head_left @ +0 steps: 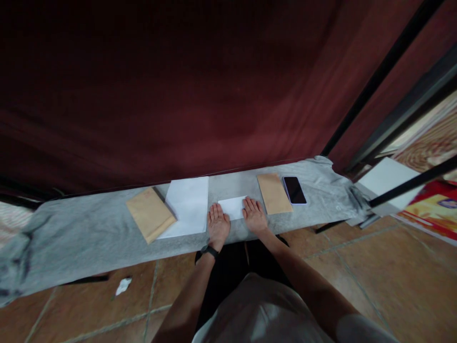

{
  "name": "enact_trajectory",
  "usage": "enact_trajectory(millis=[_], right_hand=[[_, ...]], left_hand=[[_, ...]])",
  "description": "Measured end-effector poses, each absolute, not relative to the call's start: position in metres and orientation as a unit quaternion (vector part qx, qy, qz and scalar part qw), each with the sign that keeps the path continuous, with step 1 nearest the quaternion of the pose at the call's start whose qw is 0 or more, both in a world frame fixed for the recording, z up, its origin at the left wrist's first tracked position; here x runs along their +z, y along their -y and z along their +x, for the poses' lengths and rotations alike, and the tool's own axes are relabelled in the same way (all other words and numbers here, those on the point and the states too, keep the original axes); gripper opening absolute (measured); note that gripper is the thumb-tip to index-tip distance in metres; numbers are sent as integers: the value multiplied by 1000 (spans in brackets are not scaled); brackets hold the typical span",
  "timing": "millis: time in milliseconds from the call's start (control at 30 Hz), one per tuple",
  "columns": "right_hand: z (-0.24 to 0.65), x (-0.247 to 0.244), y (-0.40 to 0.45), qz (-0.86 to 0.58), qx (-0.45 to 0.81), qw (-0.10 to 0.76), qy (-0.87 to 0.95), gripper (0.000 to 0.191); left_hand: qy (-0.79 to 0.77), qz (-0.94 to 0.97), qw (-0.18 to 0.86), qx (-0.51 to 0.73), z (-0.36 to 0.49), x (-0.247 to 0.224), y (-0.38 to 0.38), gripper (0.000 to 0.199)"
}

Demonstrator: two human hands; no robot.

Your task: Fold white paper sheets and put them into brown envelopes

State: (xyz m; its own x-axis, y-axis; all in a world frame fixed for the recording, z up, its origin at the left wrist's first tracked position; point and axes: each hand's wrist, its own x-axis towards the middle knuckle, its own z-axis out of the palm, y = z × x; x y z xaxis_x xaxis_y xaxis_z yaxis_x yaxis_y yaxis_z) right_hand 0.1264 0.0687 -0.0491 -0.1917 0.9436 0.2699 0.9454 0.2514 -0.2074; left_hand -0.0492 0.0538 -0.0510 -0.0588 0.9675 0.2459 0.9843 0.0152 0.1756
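A small white folded paper point(233, 207) lies on the grey cloth-covered bench between my two hands. My left hand point(218, 226) rests flat at the paper's left end, fingers stretched out. At its right end my right hand point(254, 216) lies palm down with the fingers extended. Left of my left hand are larger white paper sheets point(189, 205), partly under a brown envelope point(150, 214). Close to my right hand sits another brown envelope point(274, 193).
A phone point(294, 190) lies right of the second envelope. The narrow bench point(89, 228) stands against a dark red curtain point(185, 95). A scrap of white tissue point(123, 286) is on the tiled floor. Red and yellow packaging point(433, 209) and black poles stand at the right.
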Motion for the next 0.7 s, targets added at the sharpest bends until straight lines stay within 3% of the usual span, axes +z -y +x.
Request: enact_trajectory(millis=[267,700], right_hand=[[125,-49,-68,-612,11,190,768,51],[116,-45,-45,-549,38,191,813,50]], left_hand=[[578,-802,11,-148,-25,-50,-28,59],[567,-819,30,-83,-26,-49,-24,58]])
